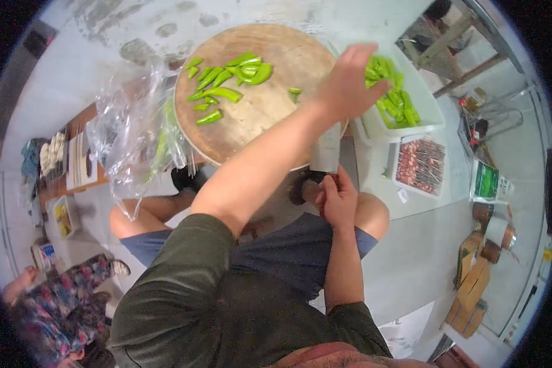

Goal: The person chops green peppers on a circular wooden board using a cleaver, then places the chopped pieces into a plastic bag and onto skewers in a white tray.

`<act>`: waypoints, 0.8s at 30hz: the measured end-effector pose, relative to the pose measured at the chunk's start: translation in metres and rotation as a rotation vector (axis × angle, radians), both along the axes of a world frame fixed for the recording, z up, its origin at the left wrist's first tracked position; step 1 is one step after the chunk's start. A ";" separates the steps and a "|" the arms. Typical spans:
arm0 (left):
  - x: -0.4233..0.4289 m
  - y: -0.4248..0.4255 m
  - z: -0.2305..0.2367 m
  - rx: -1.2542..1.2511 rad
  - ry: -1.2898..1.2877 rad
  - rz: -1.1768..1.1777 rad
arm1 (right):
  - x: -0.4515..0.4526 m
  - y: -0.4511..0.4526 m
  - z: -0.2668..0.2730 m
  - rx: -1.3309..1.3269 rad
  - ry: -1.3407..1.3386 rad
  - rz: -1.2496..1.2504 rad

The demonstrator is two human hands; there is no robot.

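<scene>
My left hand (352,85) reaches across to the near side of a white plastic tub (425,108). Its thumb is apart from its blurred fingers, and nothing shows in its grasp. Cut green peppers (395,101) fill part of the tub. My right hand (340,198) grips a cleaver (326,149) by its handle, low by my knee, with the blade upright beside the board's edge. On the round wooden chopping board (267,122) lie several pieces of green pepper (216,76), mostly at the left. One small pepper piece (295,93) is apart from them, near my left forearm.
A clear plastic bag (124,124) with green peppers inside hangs left of the board. Right of me stand a tray of skewered meat (421,165) and cardboard pieces (471,285). Another person in patterned clothing (69,303) is at lower left.
</scene>
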State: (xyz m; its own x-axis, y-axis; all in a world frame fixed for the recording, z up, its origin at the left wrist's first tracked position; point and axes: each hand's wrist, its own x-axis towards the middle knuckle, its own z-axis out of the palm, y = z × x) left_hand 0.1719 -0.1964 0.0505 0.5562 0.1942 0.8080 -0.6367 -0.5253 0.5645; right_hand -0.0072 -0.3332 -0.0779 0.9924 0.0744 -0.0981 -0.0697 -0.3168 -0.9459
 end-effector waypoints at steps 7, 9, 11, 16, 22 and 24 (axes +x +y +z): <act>-0.187 0.201 -0.057 -0.208 0.609 0.397 | 0.002 0.002 0.051 0.280 0.221 -0.113; -0.243 0.273 -0.043 -0.243 0.759 0.589 | 0.009 -0.008 0.036 0.236 0.163 -0.071; -0.273 0.337 -0.052 -0.114 1.151 0.735 | 0.001 0.006 0.036 0.049 0.013 -0.126; -0.268 0.411 -0.126 0.468 1.442 0.569 | 0.012 -0.002 0.024 0.344 0.103 -0.017; -0.233 0.395 -0.137 0.416 1.631 0.467 | 0.007 0.005 0.034 0.147 0.167 -0.178; -0.229 0.409 -0.148 0.339 1.674 0.463 | -0.001 0.018 0.052 0.197 0.187 -0.211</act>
State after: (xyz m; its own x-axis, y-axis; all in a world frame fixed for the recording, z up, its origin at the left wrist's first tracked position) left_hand -0.0567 0.2128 -0.0972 0.7048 0.5207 -0.4818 0.6757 -0.6995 0.2326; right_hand -0.0080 -0.3155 -0.0264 0.9540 -0.0953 -0.2843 -0.2927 -0.0893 -0.9520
